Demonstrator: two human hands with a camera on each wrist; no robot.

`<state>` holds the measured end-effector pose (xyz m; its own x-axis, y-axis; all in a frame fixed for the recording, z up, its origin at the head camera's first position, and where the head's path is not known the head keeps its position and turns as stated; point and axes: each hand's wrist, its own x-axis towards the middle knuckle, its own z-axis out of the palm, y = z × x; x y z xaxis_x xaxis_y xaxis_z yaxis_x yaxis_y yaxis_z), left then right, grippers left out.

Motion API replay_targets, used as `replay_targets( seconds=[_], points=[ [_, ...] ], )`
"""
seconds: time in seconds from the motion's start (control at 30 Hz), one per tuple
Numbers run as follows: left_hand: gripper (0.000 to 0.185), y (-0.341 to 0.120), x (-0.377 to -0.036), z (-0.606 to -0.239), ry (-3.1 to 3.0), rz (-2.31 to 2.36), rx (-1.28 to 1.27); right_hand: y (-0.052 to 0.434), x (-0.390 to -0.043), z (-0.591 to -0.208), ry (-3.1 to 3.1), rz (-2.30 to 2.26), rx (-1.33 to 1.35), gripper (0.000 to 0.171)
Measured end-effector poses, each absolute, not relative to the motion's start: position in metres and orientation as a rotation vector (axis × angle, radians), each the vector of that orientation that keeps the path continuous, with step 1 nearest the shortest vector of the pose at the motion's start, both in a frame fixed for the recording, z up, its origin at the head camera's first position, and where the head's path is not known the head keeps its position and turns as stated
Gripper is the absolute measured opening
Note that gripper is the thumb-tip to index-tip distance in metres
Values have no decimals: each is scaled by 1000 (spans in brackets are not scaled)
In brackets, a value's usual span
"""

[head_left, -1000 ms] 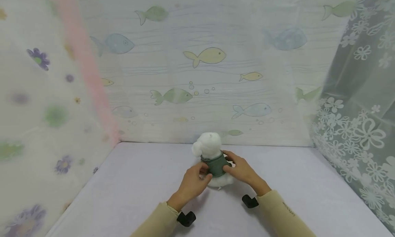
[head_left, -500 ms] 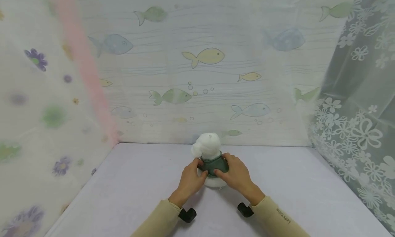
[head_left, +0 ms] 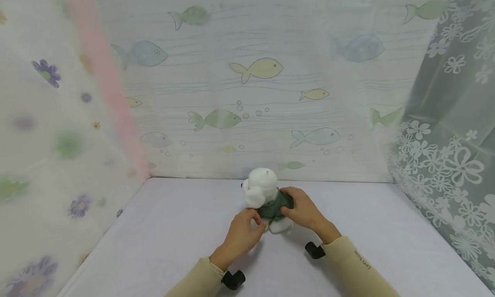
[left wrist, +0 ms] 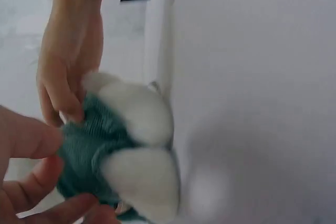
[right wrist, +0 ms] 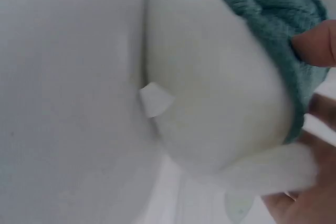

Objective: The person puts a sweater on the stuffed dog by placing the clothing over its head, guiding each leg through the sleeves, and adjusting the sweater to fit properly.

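Head view: a white plush bear (head_left: 264, 194) in a green knitted sweater (head_left: 273, 208) is sitting on the pale lavender table surface (head_left: 162, 228), near the far edge, roughly centre. The bear's long axis is running head to rump and is leaning, head tipped toward the far left, rump toward the near right. Its snout is pointing left; one dark eye is showing on the left side of the head.

Left hand (head_left: 241, 232) is curling its fingers onto the sweater's lower left hem, pinching the knit. Left wrist view: thumb and fingers (left wrist: 31, 140) are closing on the green fabric, with two white plush limbs (left wrist: 142, 182) bulging out beside it.

Right hand (head_left: 303, 211) is gripping the sweater on the bear's right side, fingers wrapped over the knit. Right wrist view: one fingertip (right wrist: 315, 43) is pressing into the green knit; a small white sewn-in tag (right wrist: 156, 98) is sticking out of the bear's white body.

Both forearms are wearing beige sleeves (head_left: 348, 267). Behind the table, a fish-print backdrop (head_left: 255, 69) is hanging; a floral lace curtain (head_left: 444, 159) is hanging on the right, a flower-print sheet (head_left: 46, 129) on the left.
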<state>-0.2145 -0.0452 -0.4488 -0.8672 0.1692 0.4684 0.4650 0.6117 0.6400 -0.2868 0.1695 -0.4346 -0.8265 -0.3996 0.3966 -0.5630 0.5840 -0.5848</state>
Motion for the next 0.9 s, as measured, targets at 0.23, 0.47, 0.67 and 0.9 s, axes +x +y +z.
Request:
replay_targets(
  seconds=[0.23,0.47,0.67,0.9],
  points=[
    [13,-75,-247,-426,-2177,-1236,-397,144,-267,-420,-2304,1174,721,50],
    [53,-82,-272,-406,-2415,-1447,-485,118,-258,-413,-2298,1163,599,68],
    [54,-78,-272,-405,-2504,-1500,-503,114,-258,-414,-2303,1110,582,68],
    [56,-70,-253,-411,-2417,-1437,-534,133,-265,-415,-2283,1217,800,61]
  ],
)
